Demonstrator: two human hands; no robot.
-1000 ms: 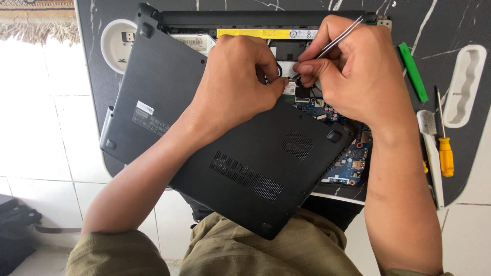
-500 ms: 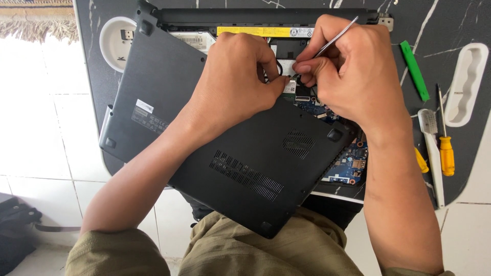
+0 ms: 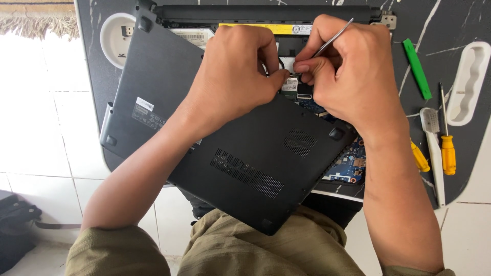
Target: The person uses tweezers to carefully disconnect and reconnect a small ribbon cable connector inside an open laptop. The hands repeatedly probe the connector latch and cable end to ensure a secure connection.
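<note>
We see the left hand curled, its fingertips pinched down on a small component inside the opened laptop; whether it truly grips the part we cannot tell. The right hand is closed around slim metal tweezers, whose upper end sticks out toward one o'clock while the tips go down to the same component, just beside the left fingertips. The loose black bottom cover lies skewed over the laptop, under the left wrist, leaving the blue circuit board showing at four o'clock from the hands. On the dark marbled mat, at three o'clock, lie a green pry tool, a white tray, a white brush and a yellow-handled screwdriver. A round white dish sits at ten o'clock.
</note>
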